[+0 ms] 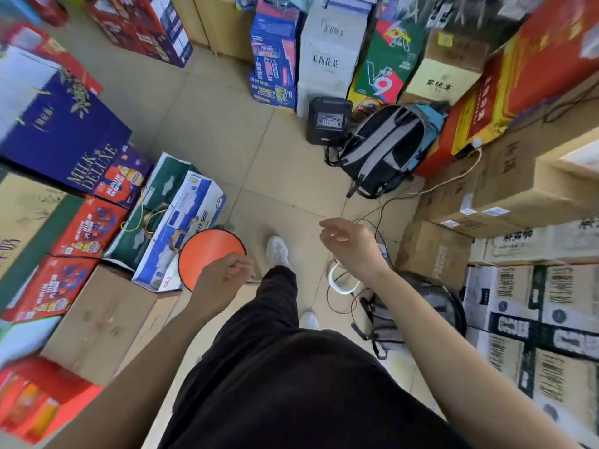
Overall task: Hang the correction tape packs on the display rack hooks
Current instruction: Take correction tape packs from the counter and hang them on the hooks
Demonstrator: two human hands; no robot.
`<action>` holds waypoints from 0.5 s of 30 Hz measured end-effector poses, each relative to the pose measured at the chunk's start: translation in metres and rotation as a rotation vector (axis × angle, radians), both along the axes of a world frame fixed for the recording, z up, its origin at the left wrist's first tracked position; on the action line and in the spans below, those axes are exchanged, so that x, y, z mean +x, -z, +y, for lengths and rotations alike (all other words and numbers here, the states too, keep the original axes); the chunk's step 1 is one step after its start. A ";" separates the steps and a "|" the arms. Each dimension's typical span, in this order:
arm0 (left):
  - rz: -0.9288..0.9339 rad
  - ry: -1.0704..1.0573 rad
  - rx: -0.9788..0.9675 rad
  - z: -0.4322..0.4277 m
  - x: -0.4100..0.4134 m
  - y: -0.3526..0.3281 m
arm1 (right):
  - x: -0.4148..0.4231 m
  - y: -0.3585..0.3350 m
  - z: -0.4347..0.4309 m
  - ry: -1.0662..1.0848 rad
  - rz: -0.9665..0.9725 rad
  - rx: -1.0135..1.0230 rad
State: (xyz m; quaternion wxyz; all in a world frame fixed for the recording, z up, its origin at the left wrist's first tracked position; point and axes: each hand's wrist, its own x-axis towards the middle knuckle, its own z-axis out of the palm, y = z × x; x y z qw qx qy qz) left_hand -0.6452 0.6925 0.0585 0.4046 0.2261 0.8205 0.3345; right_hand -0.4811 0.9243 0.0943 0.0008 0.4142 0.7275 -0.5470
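Observation:
No correction tape pack and no display rack show in the head view. I look down at a tiled shop floor. My left hand [223, 275] hangs with fingers loosely curled and holds nothing, just in front of an orange round stool seat [207, 251]. My right hand [350, 243] is out in front at the right, fingers relaxed and empty. My dark trousers and white shoes fill the lower middle.
Stacked cartons line the left [64, 131] and the right [518, 196]. A grey and blue backpack [389, 150] and a black speaker [327, 121] sit ahead. Cables [372, 222] and a white ring [343, 280] lie on the floor by another bag.

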 end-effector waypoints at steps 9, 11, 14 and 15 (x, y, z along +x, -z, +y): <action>-0.044 -0.105 0.134 0.131 -0.178 0.001 | -0.164 -0.011 0.115 -0.062 -0.164 0.019; -0.063 -0.125 0.155 0.164 -0.212 -0.006 | -0.189 -0.014 0.138 -0.055 -0.183 0.007; -0.068 -0.134 0.195 0.211 -0.262 -0.013 | -0.221 -0.010 0.172 -0.013 -0.206 0.011; -0.067 -0.132 0.200 0.226 -0.279 -0.015 | -0.233 -0.007 0.184 0.007 -0.213 0.008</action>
